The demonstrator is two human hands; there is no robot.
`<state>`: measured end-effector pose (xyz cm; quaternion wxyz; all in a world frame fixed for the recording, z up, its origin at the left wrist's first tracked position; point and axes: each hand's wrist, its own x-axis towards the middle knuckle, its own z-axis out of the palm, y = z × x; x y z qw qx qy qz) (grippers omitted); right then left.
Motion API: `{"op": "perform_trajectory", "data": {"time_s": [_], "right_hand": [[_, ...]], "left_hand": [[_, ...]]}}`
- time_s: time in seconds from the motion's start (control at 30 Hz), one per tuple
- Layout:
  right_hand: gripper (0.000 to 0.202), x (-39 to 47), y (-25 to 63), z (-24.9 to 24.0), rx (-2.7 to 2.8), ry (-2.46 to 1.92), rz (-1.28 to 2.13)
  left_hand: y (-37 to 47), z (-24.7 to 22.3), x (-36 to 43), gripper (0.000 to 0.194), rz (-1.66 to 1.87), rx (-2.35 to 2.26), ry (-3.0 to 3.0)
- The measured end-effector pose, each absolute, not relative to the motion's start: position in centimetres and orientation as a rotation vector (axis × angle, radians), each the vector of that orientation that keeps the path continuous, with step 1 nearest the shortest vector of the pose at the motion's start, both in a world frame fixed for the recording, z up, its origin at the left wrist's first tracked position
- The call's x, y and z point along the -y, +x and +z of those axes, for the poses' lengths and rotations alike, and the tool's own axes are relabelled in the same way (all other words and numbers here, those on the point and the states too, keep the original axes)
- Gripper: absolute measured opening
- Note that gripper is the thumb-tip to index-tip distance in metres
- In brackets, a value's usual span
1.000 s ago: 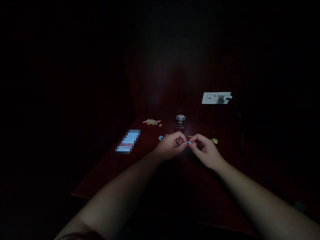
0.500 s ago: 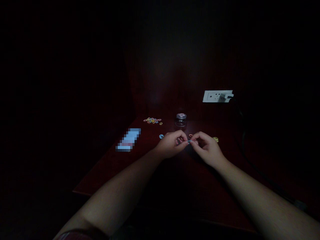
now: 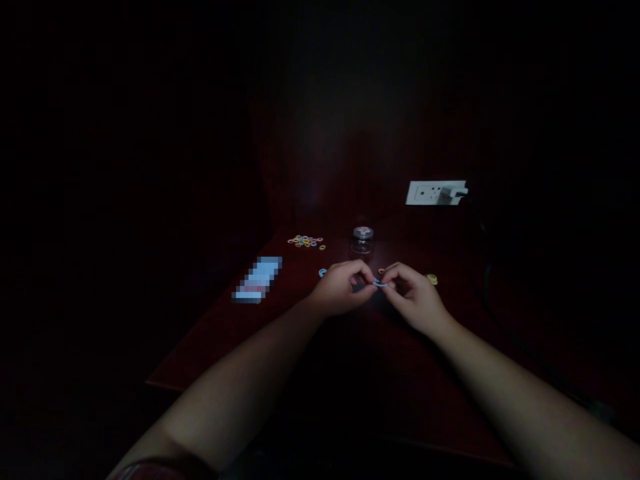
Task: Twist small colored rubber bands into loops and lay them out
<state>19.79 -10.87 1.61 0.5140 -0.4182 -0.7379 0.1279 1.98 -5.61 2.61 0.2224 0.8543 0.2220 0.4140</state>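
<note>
Between my two hands a small light-blue hair tie [image 3: 381, 285] is pinched at both ends above the dark red table. My left hand [image 3: 345, 287] grips its left side between thumb and fingertips. On the other side my right hand [image 3: 411, 293] closes thumb and index finger on it. Blue hair ties [image 3: 323, 273] lie just left of my left hand, partly covered by it. An orange hair tie [image 3: 381, 271] shows behind the right fingertips. Yellow hair ties [image 3: 432, 279] rest right beside my right hand.
A mixed pile of coloured hair ties [image 3: 306, 241] lies at the back left of the table [image 3: 210, 353]. A clear lidded jar [image 3: 362, 241] stands at the back. A blurred-out bright phone-like rectangle [image 3: 257, 280] is at left. A wall socket [image 3: 436, 193] holds a plug with a dark cable.
My fingertips have shifted slightly apart and turned a little, so more of the light-blue hair tie shows, curved between them. Everything on the table stays where it was.
</note>
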Motion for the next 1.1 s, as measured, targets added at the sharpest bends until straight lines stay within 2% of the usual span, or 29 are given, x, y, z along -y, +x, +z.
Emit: {"op": "perform_trajectory", "data": {"time_s": [0.27,0.57,1.1], "right_hand": [[0.009,10.98,19.82,1.82,1.805,-1.017,0.263],[0.003,11.29,19.61,1.96,1.766,-0.998,0.309],[0.009,11.18,19.85,1.62,1.795,-1.075,0.324]], "left_hand": [[1.98,2.68,5.7,0.01,1.101,-0.608,2.299],[1.96,2.65,5.69,0.011,1.137,-0.641,2.308],[1.98,2.84,5.7,0.013,1.117,-0.636,2.346]]}}
